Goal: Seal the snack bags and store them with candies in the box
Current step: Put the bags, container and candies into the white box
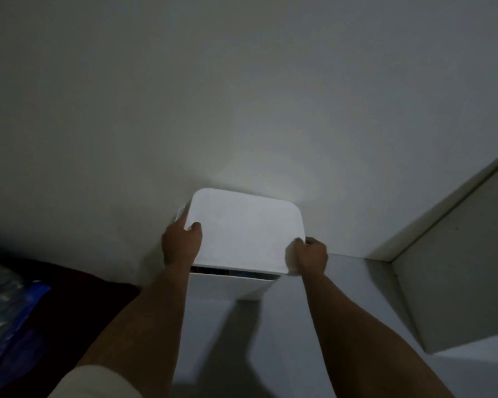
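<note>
The room is dim, and what lies inside the box (227, 285) cannot be seen: only a thin dark slit shows between its front wall and the lid (242, 234), with something indistinct in the gap. The box's far side and lower part are hidden by the lid and the arms. At the left edge a blue and clear wrapped bundle (9, 297) is cut off and blurred, lying on a dark red cloth (78, 291). The box sits on a white surface (351, 285) up against the wall (242, 96), its long axis running roughly left to right, the lid tilted with its front edge raised. The left hand (181, 244) grips the lid's left edge, thumb on top; the right hand (309, 254) curls round its front right corner.
</note>
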### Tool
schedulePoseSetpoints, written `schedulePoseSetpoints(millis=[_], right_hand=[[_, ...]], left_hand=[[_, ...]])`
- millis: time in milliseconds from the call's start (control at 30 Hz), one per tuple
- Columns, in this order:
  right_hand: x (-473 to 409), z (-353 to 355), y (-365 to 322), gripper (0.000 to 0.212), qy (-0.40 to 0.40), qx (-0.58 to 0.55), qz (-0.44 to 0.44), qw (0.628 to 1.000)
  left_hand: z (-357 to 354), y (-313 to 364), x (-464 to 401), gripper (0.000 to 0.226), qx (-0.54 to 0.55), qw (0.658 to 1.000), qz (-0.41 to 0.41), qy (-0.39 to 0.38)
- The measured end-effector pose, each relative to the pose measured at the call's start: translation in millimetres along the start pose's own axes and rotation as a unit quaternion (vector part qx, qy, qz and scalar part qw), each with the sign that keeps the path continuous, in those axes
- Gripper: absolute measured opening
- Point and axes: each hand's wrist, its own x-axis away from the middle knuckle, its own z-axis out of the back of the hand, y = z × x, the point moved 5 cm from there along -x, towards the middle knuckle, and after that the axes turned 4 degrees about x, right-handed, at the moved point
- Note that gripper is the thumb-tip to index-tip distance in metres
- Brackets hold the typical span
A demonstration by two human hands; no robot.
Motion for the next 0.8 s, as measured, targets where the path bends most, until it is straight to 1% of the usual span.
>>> schedulePoseSetpoints(millis=[133,200,267,400,500,700,800], right_hand=[[18.5,-47.3,-3.0,0.027,-0.026,-0.001,-0.004,1.0],[22.0,-58.0,-0.7,0.027,-0.018,-0.011,-0.009,1.0],[22.5,-61.8,1.2,0.026,0.001,-0.022,-0.01,1.0],[20.8,-61.5,5.5,0.025,0.037,-0.039,0.0,0.999],[20.1,-63.5,12.5,0.027,0.05,-0.057,0.002,0.997],[14.5,-68.9,31.1,0.033,0.041,-0.099,-0.024,0.994],[7.3,-70.8,36.3,0.035,0.029,-0.118,-0.034,0.992]], left_hand=[[29.0,-37.1,-19.8,0.042,0.027,0.999,0.02,0.016],[28.0,-50.6,-26.0,0.037,0.038,0.998,0.039,0.002],[21.4,-60.7,-28.3,0.034,0.045,0.998,0.051,-0.01],[10.9,-73.4,-32.9,0.045,0.05,0.998,0.048,0.004],[7.6,-73.0,-38.6,0.041,0.046,0.998,0.047,0.008],[-6.9,-84.1,-53.9,0.042,0.038,0.998,0.039,-0.021],[-14.7,-89.8,-63.3,0.04,0.014,0.999,0.039,-0.025]])
